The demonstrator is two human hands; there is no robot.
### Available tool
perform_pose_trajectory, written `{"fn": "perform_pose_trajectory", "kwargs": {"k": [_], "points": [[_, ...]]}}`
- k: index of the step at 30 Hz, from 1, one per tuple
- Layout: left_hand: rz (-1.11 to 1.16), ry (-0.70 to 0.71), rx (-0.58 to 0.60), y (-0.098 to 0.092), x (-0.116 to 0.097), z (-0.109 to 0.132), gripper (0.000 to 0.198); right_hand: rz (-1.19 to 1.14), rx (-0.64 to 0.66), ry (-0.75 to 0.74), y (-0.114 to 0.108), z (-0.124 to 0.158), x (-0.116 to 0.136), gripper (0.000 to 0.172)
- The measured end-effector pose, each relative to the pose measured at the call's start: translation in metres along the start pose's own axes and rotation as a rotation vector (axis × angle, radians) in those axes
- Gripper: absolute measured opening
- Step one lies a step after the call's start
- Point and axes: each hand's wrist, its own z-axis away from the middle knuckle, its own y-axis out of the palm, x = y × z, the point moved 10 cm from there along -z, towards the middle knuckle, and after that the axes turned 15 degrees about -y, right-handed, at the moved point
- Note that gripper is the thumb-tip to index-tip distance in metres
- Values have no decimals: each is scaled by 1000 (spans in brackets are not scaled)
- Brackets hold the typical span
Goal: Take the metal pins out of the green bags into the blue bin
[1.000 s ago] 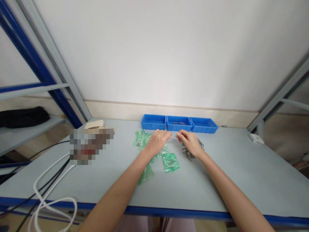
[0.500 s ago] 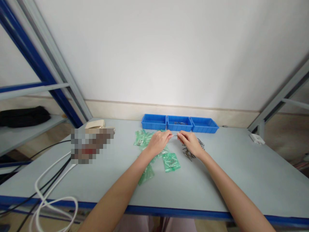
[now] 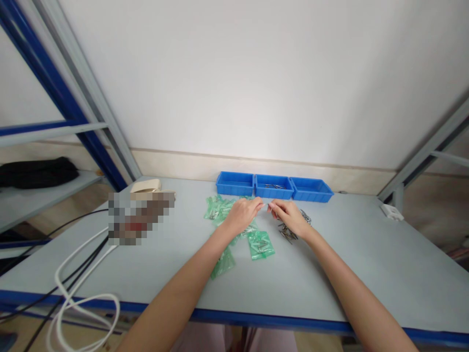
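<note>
My left hand (image 3: 242, 214) and my right hand (image 3: 289, 216) meet fingertip to fingertip above the grey table (image 3: 330, 264), both pinched on a small thin metal part (image 3: 266, 205) between them. Under and beside my left hand lie several small green plastic bags (image 3: 260, 244) with parts inside. A loose pile of dark metal pins (image 3: 291, 231) lies under my right hand. Three blue bins (image 3: 274, 187) stand in a row just behind the hands; the middle one holds a few pins.
A white cable (image 3: 76, 298) and black cables (image 3: 54, 234) loop over the table's left front corner. A beige object (image 3: 146, 186) lies at the back left beside a blurred patch. Blue and grey rack posts (image 3: 66, 98) rise at the left, a grey frame (image 3: 421, 156) at the right.
Both hands stay pinched together on the small part; they have barely shifted, drifting slightly away with the view.
</note>
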Motion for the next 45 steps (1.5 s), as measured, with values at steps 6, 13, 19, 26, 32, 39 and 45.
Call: {"fn": "perform_pose_trajectory", "kwargs": {"k": [6,13,19,26,32,39,45], "points": [[17,-28,29,1,1,-1,32,7,-45,-1,-3,-1,2,20],[143,-55,92,1,4,-1,44,29,-75,-16,-6,1,2,36],[264,-219,142,3,31,-5,59,-161,-399,283,-24,-13,-58,55],[254,-219,150,3,32,-4,61,-73,-264,363,-52,-55,-92,63],[214,-179,153,7,27,-4,62,348,32,198,-34,-8,-66,17],[193,-134,156,11,21,-3,61,769,215,127,-15,13,-54,15],[183,-132,147,10,21,-3,63,851,239,81,-5,6,-45,9]]}}
